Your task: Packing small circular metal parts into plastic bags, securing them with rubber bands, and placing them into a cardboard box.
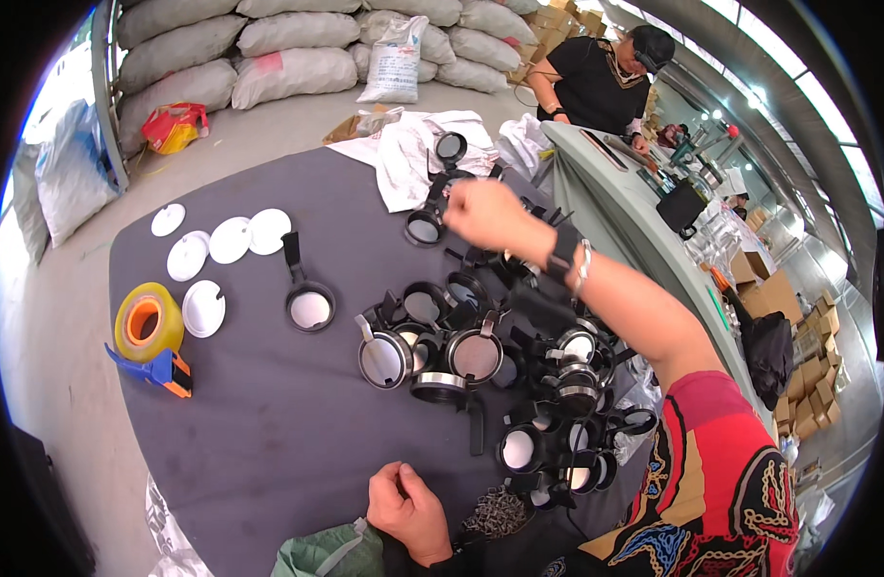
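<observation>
My right hand (495,221) stretches over the far end of a pile of round, black-handled pieces (476,354), several with metal rims and pale discs inside. Its fingers are curled closed beside a black ring-shaped piece (424,228); what they grip, if anything, is hidden. Close to the near table edge, my left hand (408,510) is held with its fingers curled and thumb against them, and nothing shows in it. Beside it are a green cloth (334,551) and a heap of metal chain (497,512). One black-handled piece (310,306) lies apart, left of the pile.
White discs (204,309) lie on the dark-covered table (259,433) at left, near a yellow tape roll (146,322) in a blue dispenser. White cloth (404,159) covers the far edge. A person (596,85) works at another table (596,173); stacked sacks (298,77) stand behind.
</observation>
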The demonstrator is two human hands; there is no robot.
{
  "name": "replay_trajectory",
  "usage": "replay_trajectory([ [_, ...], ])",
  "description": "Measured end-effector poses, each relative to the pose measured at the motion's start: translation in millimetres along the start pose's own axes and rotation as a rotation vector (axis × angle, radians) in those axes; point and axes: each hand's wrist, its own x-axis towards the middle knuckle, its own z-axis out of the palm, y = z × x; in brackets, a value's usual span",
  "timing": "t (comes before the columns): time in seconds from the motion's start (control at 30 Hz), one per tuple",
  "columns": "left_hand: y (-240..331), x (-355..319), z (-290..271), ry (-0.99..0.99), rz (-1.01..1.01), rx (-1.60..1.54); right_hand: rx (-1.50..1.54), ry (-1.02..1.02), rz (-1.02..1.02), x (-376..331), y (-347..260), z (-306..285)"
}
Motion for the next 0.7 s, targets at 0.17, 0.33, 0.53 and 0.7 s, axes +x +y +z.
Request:
replay_trajectory([
  [0.17, 4.7, -1.0, 2.1, 0.01, 0.025, 0.003, -0.127, 0.146, 0.227, 60.5, 69.4, 28.4],
  [0.33, 3.2, 1.1, -6.5, -0.003, 0.039, 0.052, 0.046, -0.105, 0.295, 91.9, 105.9, 62.2],
  [0.53, 13.2, 5.5, -9.6, -0.068, 0.038, 0.108, 0.296, -0.286, 0.345, 107.1, 137.4, 86.2],
  [0.7, 8.5, 6.3, -7.5, -0.05, 0.051, 0.11, 0.298, -0.386, 0.344, 110.5, 105.7, 89.8],
])
